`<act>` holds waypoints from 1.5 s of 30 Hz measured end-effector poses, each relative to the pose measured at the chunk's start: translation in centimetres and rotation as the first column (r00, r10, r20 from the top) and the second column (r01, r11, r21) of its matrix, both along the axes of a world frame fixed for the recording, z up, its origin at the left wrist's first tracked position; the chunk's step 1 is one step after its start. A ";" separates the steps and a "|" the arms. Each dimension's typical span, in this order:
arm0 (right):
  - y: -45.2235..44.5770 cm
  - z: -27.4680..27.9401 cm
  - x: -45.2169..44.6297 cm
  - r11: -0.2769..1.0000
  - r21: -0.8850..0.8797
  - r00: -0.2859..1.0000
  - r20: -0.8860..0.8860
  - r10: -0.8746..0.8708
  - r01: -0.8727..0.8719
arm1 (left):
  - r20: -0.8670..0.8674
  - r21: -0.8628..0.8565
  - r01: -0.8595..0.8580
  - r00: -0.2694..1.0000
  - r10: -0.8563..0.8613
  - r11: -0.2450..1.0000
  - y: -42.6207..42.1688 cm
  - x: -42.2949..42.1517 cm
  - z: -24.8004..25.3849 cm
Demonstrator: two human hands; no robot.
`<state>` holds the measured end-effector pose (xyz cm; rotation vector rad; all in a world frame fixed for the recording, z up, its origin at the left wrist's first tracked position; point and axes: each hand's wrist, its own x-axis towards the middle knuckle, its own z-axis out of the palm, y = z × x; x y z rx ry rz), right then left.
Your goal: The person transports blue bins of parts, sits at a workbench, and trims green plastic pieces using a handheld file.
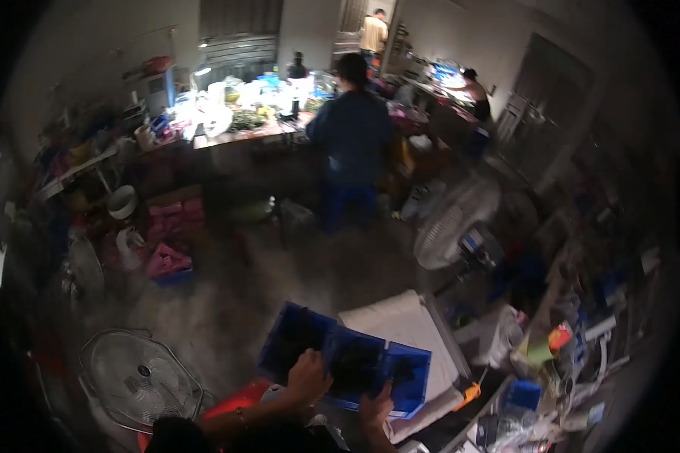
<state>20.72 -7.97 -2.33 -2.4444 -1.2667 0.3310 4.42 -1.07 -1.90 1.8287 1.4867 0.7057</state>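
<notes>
Low in the middle, a row of blue plastic bins (412,408) lies slightly tilted, with dark contents that I cannot make out. My left hand (308,379) is closed at the near wall between the left and middle bins, a thin band round its wrist. On the near edge farther right, my right hand (375,408) grips the bins, its thumb pointing up. A pale padded sheet or cushion (389,317) lies just behind and to the right of them.
Floor fans (143,377) (461,223) stand left and right. A cluttered bench (536,408) with an orange-handled tool (468,396) lies at lower right. A person in dark clothes (351,143) stands at the lit worktable (242,138); others are farther back. Pink packets (170,259) fill a bin at left.
</notes>
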 end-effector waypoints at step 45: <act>66.5 -6.6 -114.5 0.196 0.018 0.185 -0.255 0.949 -0.980 | -0.266 0.193 -0.941 0.222 0.938 0.277 45.9 -106.7 -5.5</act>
